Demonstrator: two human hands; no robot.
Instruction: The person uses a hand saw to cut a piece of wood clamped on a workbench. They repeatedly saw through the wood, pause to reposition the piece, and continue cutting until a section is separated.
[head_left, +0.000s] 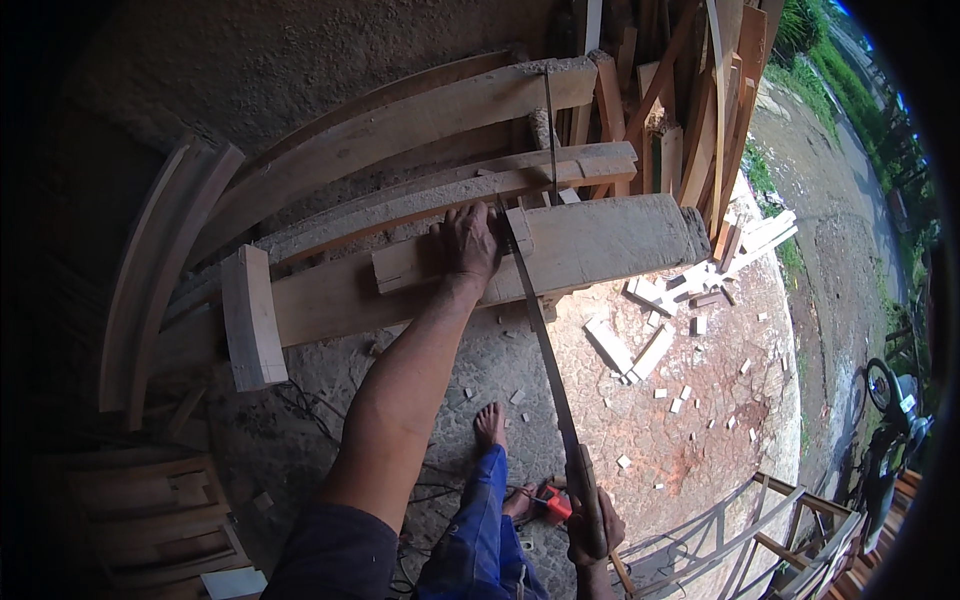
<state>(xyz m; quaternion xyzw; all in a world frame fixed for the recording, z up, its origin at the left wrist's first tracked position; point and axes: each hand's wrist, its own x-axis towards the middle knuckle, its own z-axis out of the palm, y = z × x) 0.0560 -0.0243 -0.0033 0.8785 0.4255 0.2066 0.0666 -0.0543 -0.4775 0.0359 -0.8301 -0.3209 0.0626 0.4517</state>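
My left hand (468, 240) grips a short pale wooden block (405, 263) lying on a wide plank (620, 230). My right hand (595, 530) is closed on the wooden handle of a hand saw (540, 325), low on the right. The long blade runs up across the block just right of my left fingers, at a marked end piece (518, 228). Another short board (250, 315) rests crosswise on the plank at the left.
Long boards (410, 120) lie behind the plank, with leaning timber (700, 150) at back right. Below are my feet (490, 425), a red tool (555, 505), scattered offcuts (650, 345) and cables. A metal frame (800, 500) and motorbike (890, 430) are at right.
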